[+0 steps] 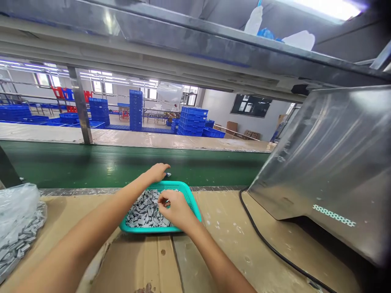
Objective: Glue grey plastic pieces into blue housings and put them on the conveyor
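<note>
Basket (149,230), one, turquoise plastic, on my cardboard-covered surface (220,215): landmark for this entry. Grey parts (148,213), many, small, loose: heaped inside the basket. Left hand (157,172), mine: at the basket's far rim, fingers stretched toward the green belt (210,165); small blue-and-white piece (168,174) just beside the fingertips, whether gripped I cannot tell. Right hand (174,205), mine: above the grey parts at the basket's right side, fingers curled toward the thumb; whether they pinch a part I cannot tell. Clear plastic bag (18,228), one, holding similar grey parts: left of the basket. Metal housing (320,162), one, and black cable (259,234), one: right of the basket. Blue crates (192,121), stacked: well beyond the basket.
</note>
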Motion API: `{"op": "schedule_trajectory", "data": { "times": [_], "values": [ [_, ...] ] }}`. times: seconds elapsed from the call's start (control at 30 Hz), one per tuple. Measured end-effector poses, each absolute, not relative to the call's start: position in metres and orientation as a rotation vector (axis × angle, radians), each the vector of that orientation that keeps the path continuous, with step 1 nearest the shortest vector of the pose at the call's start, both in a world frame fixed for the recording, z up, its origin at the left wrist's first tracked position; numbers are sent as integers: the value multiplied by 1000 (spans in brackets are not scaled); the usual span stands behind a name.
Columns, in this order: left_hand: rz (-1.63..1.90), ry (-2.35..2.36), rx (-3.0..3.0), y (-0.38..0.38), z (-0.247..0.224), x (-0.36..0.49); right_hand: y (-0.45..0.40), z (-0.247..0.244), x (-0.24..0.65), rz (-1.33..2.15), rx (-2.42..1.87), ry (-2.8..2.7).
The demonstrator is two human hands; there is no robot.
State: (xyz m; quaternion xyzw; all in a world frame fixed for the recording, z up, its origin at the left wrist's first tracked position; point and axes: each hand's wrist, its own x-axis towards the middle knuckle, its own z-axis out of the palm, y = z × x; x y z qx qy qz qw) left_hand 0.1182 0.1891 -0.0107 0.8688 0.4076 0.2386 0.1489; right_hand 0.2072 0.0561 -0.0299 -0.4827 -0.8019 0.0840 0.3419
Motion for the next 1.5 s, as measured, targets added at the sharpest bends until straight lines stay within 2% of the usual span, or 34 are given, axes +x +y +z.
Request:
{"op": "schedule_trajectory", "data": {
  "times": [0.17,0.37,0.53,0.63,0.73,0.87,1.0,1.5],
  "values": [
    [656,1243,2379,204,-23,135,56,-29,208,232,-1239,-2122],
    [972,1250,2094,199,-4,98,55,-28,206,286,-1225,-2087],
    [1161,1083,1791,134,15,51,55,-21,205,377,-1207,-1948],
    [1141,843,1449,78,10,25,43,-10,205,435,-1213,-1838],
    [1078,830,1280,38,-3,6,10,-2,200,509,-1188,-1857],
    [960,812,1290,20,-18,-3,-51,-9,187,580,-1130,-2069],
    [922,759,1338,18,-22,0,-86,-26,180,494,-1160,-2143],
    [954,749,1336,11,-21,1,-93,-36,179,253,-1068,-2314]
  ]
}}
